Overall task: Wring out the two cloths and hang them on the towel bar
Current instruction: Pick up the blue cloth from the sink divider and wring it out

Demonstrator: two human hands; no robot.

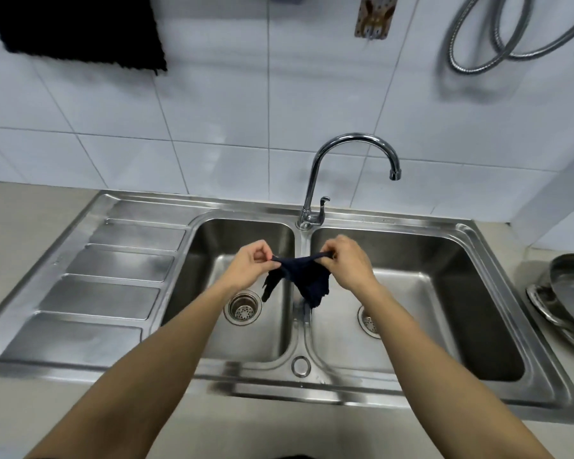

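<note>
The left hand (251,266) and the right hand (347,263) each pinch one upper corner of a small dark cloth (307,279), with the fingers (262,251) curled closed on the fabric. The top edge is stretched almost taut between the two grips, and the rest of the cloth hangs in loose folds below the fingers, over the divider between the two basins of the steel sink (478,240). The tap (355,160) stands beyond the fingers with no water running from it. A second dark cloth (77,28) already hangs on the wall, far above and to the left of the fingers; its support lies out of view. Judged from this, the step in hand is opening out the remaining cloth before hanging. To do it well, both corner grips should be kept firm and level so the edge stays straight. The cloth should stay above the basins while it may drip. It should then be carried up and left beside the hung cloth and draped evenly, without bunching.
</note>
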